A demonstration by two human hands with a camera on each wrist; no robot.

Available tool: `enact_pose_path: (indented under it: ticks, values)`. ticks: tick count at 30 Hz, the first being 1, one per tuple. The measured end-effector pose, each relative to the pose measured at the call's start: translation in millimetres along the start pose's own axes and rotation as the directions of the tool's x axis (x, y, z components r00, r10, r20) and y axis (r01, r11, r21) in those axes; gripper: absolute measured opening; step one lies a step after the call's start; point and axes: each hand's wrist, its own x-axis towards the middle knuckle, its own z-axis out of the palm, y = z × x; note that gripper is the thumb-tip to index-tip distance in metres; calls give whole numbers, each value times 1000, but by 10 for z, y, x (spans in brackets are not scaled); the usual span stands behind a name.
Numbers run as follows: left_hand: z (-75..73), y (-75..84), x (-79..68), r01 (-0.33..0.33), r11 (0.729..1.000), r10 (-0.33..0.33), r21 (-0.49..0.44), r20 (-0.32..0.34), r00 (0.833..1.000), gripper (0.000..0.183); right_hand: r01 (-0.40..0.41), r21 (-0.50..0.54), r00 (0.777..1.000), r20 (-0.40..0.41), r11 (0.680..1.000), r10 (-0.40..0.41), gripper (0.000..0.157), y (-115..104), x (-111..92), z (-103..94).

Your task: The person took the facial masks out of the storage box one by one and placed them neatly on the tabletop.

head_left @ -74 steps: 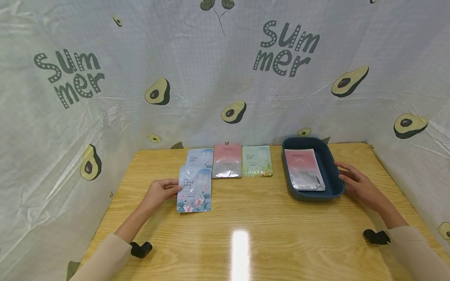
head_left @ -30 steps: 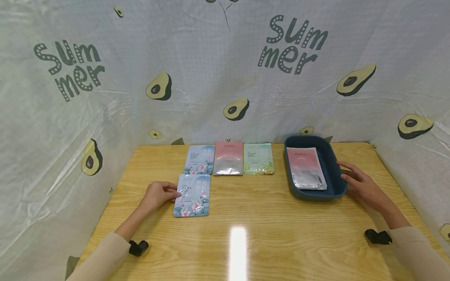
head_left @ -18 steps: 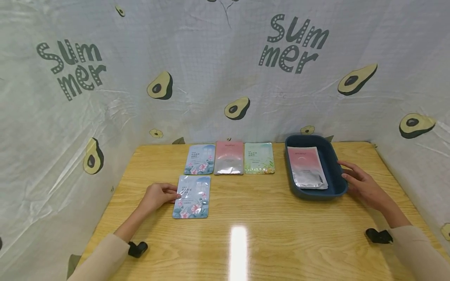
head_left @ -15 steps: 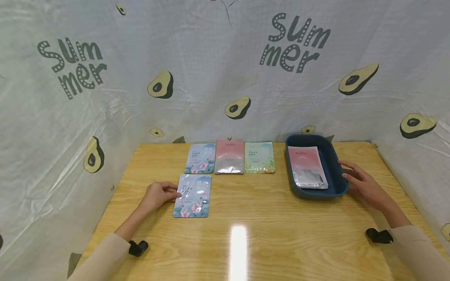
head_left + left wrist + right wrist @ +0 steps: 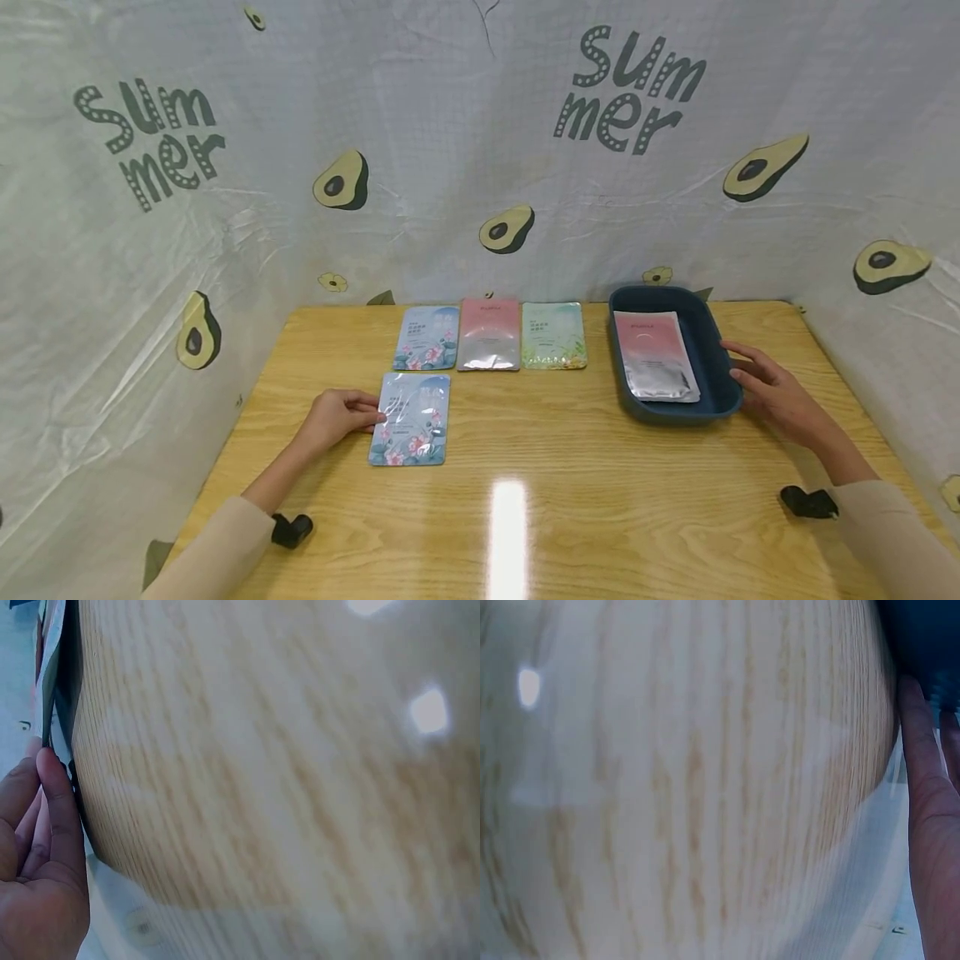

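My left hand pinches the left edge of a pale blue flowered sheet mask packet between thumb and fingers. In the left wrist view the packet shows edge-on, slightly above the wood. Behind it, a matching blue packet, a pink-and-silver packet and a green packet lie in a row. At the right stands a dark blue basket with a pink-and-silver packet inside. My right hand touches the basket's right side with extended fingers; in the right wrist view, fingers meet its wall.
A wooden table carries everything. A white curtain printed with avocados and lettering hangs right behind the table's back edge and along both sides. Black wrist devices sit at both cuffs.
My left hand has drawn the blue packet toward the front, off the matching one that it overlapped, and lowered it. The right hand stays at the basket. The head view has tilted slightly.
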Motion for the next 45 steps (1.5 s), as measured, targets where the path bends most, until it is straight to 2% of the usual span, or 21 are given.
enact_pose_path:
  ticks: [6, 14, 21, 27, 34, 45]
  values:
    - [17, 35, 45, 41, 999, -41, 20, -23, 999, 33, 27, 49, 999, 16, 998, -28, 54, -18, -14, -6]
    - [33, 131, 56, 84, 995, -83, 51, -31, 996, 27, 27, 39, 999, 16, 999, -27, 54, -7, -19, 3]
    - [50, 155, 58, 108, 992, -105, 59, -45, 993, 29, 16, 24, 1000, 11, 1000, -16, 54, 4, -7, 20]
    - [57, 134, 86, 67, 993, -64, 95, -36, 997, 29, 15, 0, 1000, 1, 1000, -15, 54, 7, -18, 14]
    - [66, 125, 110, 34, 994, -31, 105, -31, 999, 27, 26, 42, 1000, 17, 999, -26, 54, 12, -14, 5]
    - [23, 155, 114, -24, 981, 29, 195, -23, 999, 29, 40, 34, 999, 17, 999, -41, 54, 31, -3, -9]
